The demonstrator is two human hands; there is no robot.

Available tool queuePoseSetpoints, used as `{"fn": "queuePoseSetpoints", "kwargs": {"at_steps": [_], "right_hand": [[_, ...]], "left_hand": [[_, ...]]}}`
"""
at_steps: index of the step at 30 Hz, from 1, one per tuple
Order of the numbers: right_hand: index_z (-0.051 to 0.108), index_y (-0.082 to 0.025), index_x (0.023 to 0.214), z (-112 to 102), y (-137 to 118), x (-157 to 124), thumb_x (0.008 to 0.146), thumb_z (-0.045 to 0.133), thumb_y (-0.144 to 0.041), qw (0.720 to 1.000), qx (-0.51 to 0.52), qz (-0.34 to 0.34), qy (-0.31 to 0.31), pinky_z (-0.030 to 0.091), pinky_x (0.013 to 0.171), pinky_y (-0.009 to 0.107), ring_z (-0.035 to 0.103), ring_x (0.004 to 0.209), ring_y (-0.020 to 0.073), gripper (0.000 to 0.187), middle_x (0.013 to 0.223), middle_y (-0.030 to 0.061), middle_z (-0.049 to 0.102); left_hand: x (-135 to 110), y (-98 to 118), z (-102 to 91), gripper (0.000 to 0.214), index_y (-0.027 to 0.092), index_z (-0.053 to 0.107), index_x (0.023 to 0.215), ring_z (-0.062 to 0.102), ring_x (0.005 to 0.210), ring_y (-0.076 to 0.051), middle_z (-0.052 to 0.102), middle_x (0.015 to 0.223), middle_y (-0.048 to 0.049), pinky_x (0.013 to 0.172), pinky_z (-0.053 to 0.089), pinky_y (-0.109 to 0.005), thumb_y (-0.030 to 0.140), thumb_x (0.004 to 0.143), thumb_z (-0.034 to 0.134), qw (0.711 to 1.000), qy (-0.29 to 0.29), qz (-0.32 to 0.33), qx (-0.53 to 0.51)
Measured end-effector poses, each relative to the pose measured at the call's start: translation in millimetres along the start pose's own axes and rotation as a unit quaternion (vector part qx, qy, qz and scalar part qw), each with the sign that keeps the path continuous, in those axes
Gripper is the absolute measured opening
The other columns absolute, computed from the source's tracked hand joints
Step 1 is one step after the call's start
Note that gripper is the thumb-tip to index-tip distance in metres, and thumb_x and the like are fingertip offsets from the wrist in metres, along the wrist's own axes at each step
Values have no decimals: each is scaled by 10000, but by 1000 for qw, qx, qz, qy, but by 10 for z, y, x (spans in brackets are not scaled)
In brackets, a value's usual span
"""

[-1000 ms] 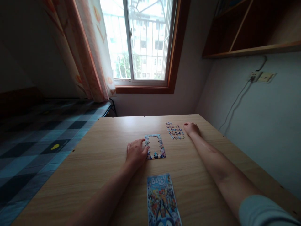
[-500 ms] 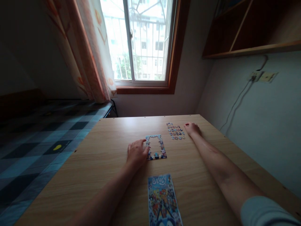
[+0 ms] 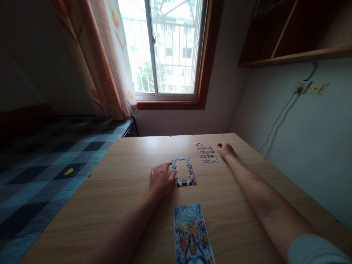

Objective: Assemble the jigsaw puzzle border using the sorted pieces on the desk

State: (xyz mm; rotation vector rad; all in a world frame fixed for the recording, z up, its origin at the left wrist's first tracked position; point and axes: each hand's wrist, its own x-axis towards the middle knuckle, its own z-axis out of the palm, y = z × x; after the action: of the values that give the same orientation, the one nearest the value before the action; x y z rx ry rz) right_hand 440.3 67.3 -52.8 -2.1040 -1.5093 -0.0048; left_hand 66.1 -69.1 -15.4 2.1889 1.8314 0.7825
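A jigsaw border (image 3: 191,172) lies on the table with bare wood showing inside its frame of joined pieces. My left hand (image 3: 162,178) rests at its left edge, fingers spread, thumb and fingertips touching the border. Beyond it to the right, loose puzzle pieces (image 3: 206,151) are laid out in several short rows. Just right of those rows, my right hand (image 3: 226,150) is closed in a pinch above the tabletop. A small dark puzzle piece (image 3: 220,146) shows between its fingertips; its picture is too small to make out.
Nearest to me on the wooden table (image 3: 123,216) lies a printed Bluey picture sheet (image 3: 192,234). A bed with a checked cover (image 3: 55,165) stands to the left. A window is ahead, and a shelf (image 3: 297,55) hangs above the table's right side.
My right hand has turned slightly, and the dark piece in its fingertips now shows. My left hand stays at the border. The whole view has shifted a little.
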Motion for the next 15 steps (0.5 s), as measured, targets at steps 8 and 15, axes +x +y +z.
{"fn": "queuePoseSetpoints", "kwargs": {"at_steps": [8,15], "right_hand": [[702,-145,1121,-61,-46,-63,901,495,-253,998,38,-21,48,482,817,279,654,908,201,321,1015,107,733],[720,-160,1055,-219,-230,-412,908,477,-239,980,77,-163,82,417,1023,324,591,1072,227,295,1106,108,702]], "left_hand": [[5,28,-31,392,200,623,1241,551,1213,-290,663,1262,-106,1091,317,-483,315,867,599,1000,-2,0,2],[8,5,-9,377,200,637,1221,571,1184,-285,681,1226,-107,1090,317,-478,304,860,599,1000,9,-8,-18]]}}
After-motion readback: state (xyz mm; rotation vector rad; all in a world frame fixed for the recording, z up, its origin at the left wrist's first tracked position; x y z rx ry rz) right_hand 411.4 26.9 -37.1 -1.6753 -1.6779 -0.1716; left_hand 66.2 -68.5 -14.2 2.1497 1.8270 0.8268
